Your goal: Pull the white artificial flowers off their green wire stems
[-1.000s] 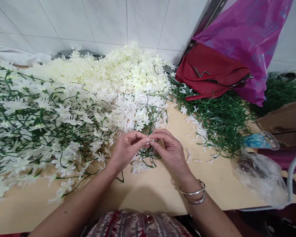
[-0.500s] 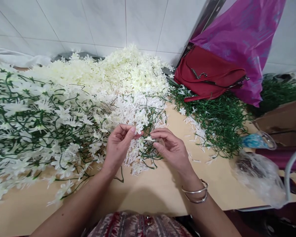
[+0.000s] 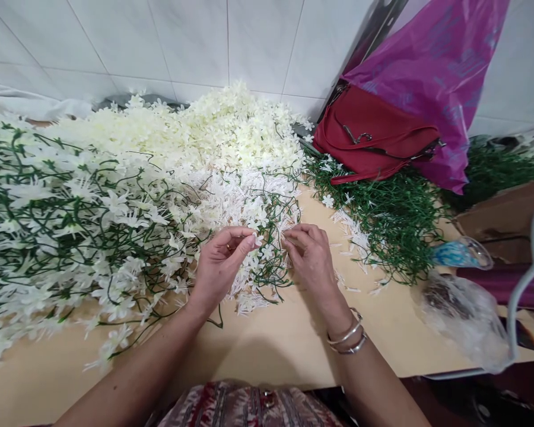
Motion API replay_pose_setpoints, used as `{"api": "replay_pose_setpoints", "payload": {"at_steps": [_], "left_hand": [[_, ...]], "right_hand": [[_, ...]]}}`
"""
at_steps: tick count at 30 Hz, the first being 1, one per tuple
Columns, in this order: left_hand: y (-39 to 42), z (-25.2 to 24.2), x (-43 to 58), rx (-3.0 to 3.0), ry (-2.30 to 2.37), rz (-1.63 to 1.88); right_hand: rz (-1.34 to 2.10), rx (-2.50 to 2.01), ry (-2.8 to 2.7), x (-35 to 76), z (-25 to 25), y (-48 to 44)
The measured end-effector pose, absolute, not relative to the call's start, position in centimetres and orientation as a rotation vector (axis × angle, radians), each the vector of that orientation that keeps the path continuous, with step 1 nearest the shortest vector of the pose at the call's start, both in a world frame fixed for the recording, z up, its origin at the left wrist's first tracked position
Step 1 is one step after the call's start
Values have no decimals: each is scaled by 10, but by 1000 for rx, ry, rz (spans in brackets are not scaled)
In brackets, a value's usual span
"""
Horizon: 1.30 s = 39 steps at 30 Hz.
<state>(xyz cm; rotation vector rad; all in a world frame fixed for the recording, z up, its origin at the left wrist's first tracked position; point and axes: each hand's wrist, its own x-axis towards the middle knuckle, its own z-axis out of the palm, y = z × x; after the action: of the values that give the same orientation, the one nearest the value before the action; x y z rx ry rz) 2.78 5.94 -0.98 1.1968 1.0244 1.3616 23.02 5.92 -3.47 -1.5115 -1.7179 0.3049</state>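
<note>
Between the thumb and forefinger of my left hand [image 3: 225,261] is a small white artificial flower [image 3: 257,239]. My right hand [image 3: 310,255] is closed in a pinch at the edge of the white stamens [image 3: 235,198]; whatever its fingertips hold is too small to make out. Green stems with white flowers [image 3: 267,267] lie under and between both hands. To the left spreads a big heap of white flowers on green stems [image 3: 129,219]. Behind it rises a pile of loose cream blossoms [image 3: 231,127].
On the right lies a bunch of bare green stems [image 3: 391,219], with a red handbag [image 3: 374,133] and a purple plastic bag [image 3: 445,77] behind it. Further right are a clear plastic bag [image 3: 467,320], a cardboard box [image 3: 502,219] and a curved white bar [image 3: 523,279]. A tiled wall [image 3: 187,41] closes the back.
My right hand has moved away from the white piece near the left fingertips, its fingers now pinched over the stamens. My left hand has shifted slightly right, still holding a flower.
</note>
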Motion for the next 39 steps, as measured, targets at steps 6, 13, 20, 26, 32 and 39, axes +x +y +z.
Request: {"api": "replay_pose_setpoints", "payload": {"at_steps": [6, 13, 20, 26, 32, 39], "left_hand": [[58, -14, 29, 1183, 1106, 1316], [61, -15, 31, 1052, 1081, 1292], [57, -19, 29, 1273, 1143, 1278], [51, -18, 27, 1534, 1149, 1264], [50, -11, 26, 1785, 1088, 1310], [52, -12, 24, 1789, 1038, 1269]], "right_hand": [[272, -1524, -1628, 227, -27, 56], [530, -1331, -1302, 218, -18, 49], [747, -1270, -1371, 198, 4, 32], [746, -1379, -1456, 188, 17, 26], [888, -1498, -1334, 183, 16, 33], [1182, -1470, -1311, 190, 19, 42]]}}
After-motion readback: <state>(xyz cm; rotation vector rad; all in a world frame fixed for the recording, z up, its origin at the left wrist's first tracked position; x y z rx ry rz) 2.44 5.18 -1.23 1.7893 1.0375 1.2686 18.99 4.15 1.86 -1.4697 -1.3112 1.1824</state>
